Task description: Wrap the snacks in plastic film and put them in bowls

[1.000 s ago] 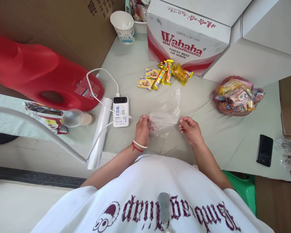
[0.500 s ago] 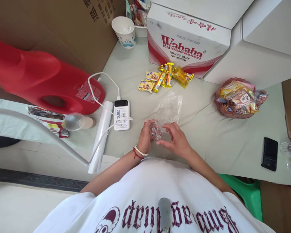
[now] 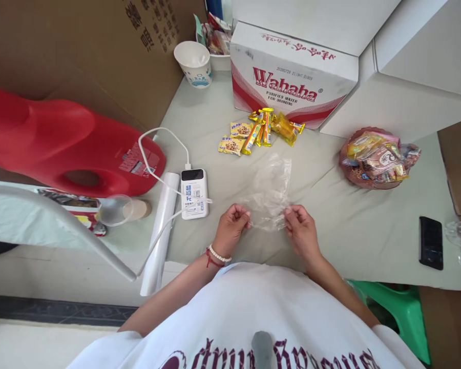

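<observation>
A thin clear plastic bag lies wrinkled on the pale cloth, stretched between my two hands. My left hand, with a beaded bracelet and a red string at the wrist, pinches the bag's near left edge between thumb and fingers. On the opposite side, my right hand is closed on the bag's right edge. Beyond the bag, several yellow snack packets lie in a loose row against the Wahaba-style printed water carton.
Left of my hands are a white power bank with a cable, a clear plastic roll and a red jug. A paper cup stands at the back. Rightward are a snack-filled bowl, a black phone and a green stool.
My hands have moved apart. The crumpled clear plastic in my left hand is now spread out between both hands. My right hand has gone from open to closed on the bag's edge.
</observation>
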`<control>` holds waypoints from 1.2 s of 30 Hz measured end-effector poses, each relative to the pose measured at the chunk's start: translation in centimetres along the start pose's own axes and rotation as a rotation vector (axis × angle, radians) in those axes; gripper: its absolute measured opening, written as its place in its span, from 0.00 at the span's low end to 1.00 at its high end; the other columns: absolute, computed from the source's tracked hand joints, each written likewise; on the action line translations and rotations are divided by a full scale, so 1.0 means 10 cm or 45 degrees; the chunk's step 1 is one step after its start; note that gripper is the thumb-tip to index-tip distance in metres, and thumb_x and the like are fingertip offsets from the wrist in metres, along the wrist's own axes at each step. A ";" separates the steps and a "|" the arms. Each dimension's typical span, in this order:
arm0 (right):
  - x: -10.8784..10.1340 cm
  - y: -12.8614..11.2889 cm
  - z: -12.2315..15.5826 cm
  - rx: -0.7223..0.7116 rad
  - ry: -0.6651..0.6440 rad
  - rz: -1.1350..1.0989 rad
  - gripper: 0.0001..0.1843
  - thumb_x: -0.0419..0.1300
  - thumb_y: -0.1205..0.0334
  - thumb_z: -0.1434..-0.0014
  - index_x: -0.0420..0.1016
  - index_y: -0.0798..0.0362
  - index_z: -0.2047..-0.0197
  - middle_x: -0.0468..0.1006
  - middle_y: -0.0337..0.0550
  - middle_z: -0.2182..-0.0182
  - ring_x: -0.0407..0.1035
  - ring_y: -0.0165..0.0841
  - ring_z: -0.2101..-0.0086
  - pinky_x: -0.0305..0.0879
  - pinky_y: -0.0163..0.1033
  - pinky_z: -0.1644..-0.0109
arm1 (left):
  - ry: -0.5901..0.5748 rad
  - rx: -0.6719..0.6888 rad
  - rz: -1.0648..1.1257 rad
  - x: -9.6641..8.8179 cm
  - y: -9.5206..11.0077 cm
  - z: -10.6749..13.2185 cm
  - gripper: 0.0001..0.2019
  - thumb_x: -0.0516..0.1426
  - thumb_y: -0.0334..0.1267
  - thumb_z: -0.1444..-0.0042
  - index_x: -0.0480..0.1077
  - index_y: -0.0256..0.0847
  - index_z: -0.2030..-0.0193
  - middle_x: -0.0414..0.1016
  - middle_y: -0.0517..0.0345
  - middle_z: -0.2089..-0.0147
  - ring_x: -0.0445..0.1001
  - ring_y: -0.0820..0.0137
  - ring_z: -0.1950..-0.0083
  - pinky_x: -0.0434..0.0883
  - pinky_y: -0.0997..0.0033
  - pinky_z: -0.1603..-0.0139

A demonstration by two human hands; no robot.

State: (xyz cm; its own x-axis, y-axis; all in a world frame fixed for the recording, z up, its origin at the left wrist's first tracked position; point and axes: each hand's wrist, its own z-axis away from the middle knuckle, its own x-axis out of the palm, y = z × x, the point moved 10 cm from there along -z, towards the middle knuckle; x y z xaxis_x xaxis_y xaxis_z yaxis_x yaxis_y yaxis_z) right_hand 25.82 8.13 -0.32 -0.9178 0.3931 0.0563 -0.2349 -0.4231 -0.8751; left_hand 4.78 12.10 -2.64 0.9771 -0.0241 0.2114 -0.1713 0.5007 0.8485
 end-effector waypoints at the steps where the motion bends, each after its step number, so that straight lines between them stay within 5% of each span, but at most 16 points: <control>1: -0.16 0.06 0.03 0.035 0.086 -0.018 0.22 0.69 0.42 0.48 0.68 0.48 0.62 0.70 0.32 0.73 0.52 0.25 0.78 0.49 0.32 0.78 | 0.019 -0.004 -0.034 -0.04 -0.01 -0.01 0.14 0.63 0.46 0.46 0.64 0.42 0.67 0.70 0.65 0.71 0.68 0.75 0.73 0.66 0.72 0.68; 3: -0.45 0.15 0.11 0.104 0.149 0.107 0.22 0.68 0.41 0.48 0.67 0.48 0.63 0.72 0.35 0.71 0.54 0.26 0.78 0.51 0.33 0.78 | 0.091 0.041 -0.219 -0.16 0.02 0.00 0.10 0.61 0.42 0.46 0.63 0.43 0.66 0.69 0.62 0.69 0.70 0.71 0.70 0.68 0.69 0.66; 6: -0.78 0.10 0.25 0.102 0.022 0.629 0.21 0.67 0.43 0.47 0.73 0.49 0.59 0.77 0.42 0.66 0.64 0.31 0.73 0.62 0.37 0.73 | 0.240 0.326 -0.688 -0.27 0.27 0.10 0.13 0.58 0.32 0.53 0.66 0.42 0.59 0.71 0.54 0.59 0.72 0.64 0.60 0.71 0.62 0.59; 10: -0.96 -0.57 0.28 -0.291 0.119 1.116 0.31 0.64 0.43 0.43 0.71 0.49 0.40 0.76 0.53 0.47 0.73 0.41 0.54 0.74 0.46 0.56 | 0.254 0.783 -0.966 -0.10 0.67 0.31 0.22 0.52 0.24 0.57 0.65 0.42 0.53 0.69 0.46 0.47 0.69 0.56 0.43 0.70 0.52 0.45; 13: -0.57 -0.90 0.15 -0.537 0.116 1.256 0.35 0.61 0.40 0.38 0.67 0.50 0.35 0.74 0.56 0.43 0.70 0.46 0.46 0.72 0.52 0.46 | 0.201 0.949 -1.002 0.11 0.88 0.40 0.20 0.51 0.25 0.53 0.64 0.42 0.51 0.69 0.44 0.43 0.68 0.55 0.40 0.68 0.50 0.39; 16: 0.00 -0.76 -0.10 -0.516 -0.054 1.420 0.27 0.63 0.43 0.39 0.75 0.51 0.43 0.79 0.53 0.52 0.72 0.48 0.50 0.70 0.52 0.47 | 0.125 1.007 -1.192 0.42 0.96 0.35 0.22 0.55 0.33 0.46 0.63 0.39 0.43 0.70 0.38 0.38 0.66 0.50 0.35 0.63 0.46 0.35; 18: 0.26 -0.58 -0.22 -0.452 -0.165 1.394 0.15 0.60 0.50 0.37 0.80 0.50 0.54 0.80 0.48 0.60 0.74 0.43 0.58 0.69 0.47 0.52 | 0.042 0.909 -1.394 0.60 0.86 0.17 0.24 0.58 0.40 0.44 0.65 0.36 0.41 0.72 0.35 0.40 0.68 0.46 0.37 0.62 0.46 0.37; 20: 0.34 -0.51 -0.27 -0.461 -0.211 1.222 0.13 0.57 0.54 0.35 0.80 0.50 0.61 0.80 0.45 0.64 0.73 0.37 0.63 0.68 0.43 0.56 | -0.110 0.686 -1.497 0.68 0.64 -0.08 0.15 0.56 0.43 0.40 0.71 0.38 0.50 0.78 0.41 0.53 0.75 0.51 0.49 0.67 0.53 0.47; 23: 0.06 -0.54 -0.28 -0.495 -0.062 0.928 0.14 0.59 0.50 0.37 0.80 0.50 0.61 0.79 0.43 0.63 0.71 0.35 0.64 0.66 0.39 0.57 | -0.168 0.412 -1.283 0.52 0.44 -0.38 0.15 0.50 0.45 0.34 0.69 0.42 0.69 0.68 0.58 0.75 0.69 0.65 0.69 0.63 0.65 0.64; 27: -0.59 -0.37 -0.29 -0.300 0.179 0.651 0.19 0.61 0.43 0.40 0.77 0.51 0.63 0.72 0.37 0.74 0.61 0.31 0.74 0.58 0.37 0.67 | 0.178 0.382 -0.820 0.01 0.50 -0.52 0.18 0.48 0.47 0.33 0.64 0.43 0.72 0.59 0.65 0.77 0.61 0.71 0.73 0.59 0.71 0.68; 30: -0.90 -0.16 -0.33 -0.149 0.206 0.561 0.20 0.62 0.41 0.42 0.76 0.51 0.63 0.67 0.33 0.78 0.56 0.29 0.76 0.53 0.36 0.71 | 0.343 0.355 -0.762 -0.20 0.45 -0.46 0.16 0.48 0.48 0.33 0.66 0.43 0.69 0.62 0.65 0.76 0.63 0.70 0.72 0.62 0.70 0.67; 33: -1.07 -0.07 -0.38 -0.098 0.204 0.614 0.20 0.62 0.42 0.42 0.75 0.51 0.65 0.66 0.33 0.78 0.55 0.29 0.76 0.53 0.35 0.71 | 0.453 0.411 -0.935 -0.22 0.43 -0.29 0.09 0.54 0.44 0.37 0.69 0.41 0.57 0.68 0.61 0.71 0.69 0.67 0.69 0.67 0.66 0.63; 36: -1.12 -0.14 -0.45 -0.169 0.164 0.782 0.18 0.60 0.44 0.40 0.76 0.51 0.65 0.66 0.34 0.77 0.57 0.30 0.74 0.54 0.36 0.69 | 0.610 0.791 -1.302 0.01 0.64 0.04 0.18 0.58 0.37 0.42 0.70 0.36 0.46 0.74 0.44 0.54 0.74 0.55 0.49 0.69 0.52 0.45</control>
State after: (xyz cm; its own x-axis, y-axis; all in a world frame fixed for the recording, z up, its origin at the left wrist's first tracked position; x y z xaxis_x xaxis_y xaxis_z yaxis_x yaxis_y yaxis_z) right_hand 37.90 8.00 -1.85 -0.8246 0.2095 -0.5255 0.3708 -0.5013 -0.7818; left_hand 3.76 14.98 3.02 0.6244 0.2200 -0.7495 0.7744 -0.0486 0.6308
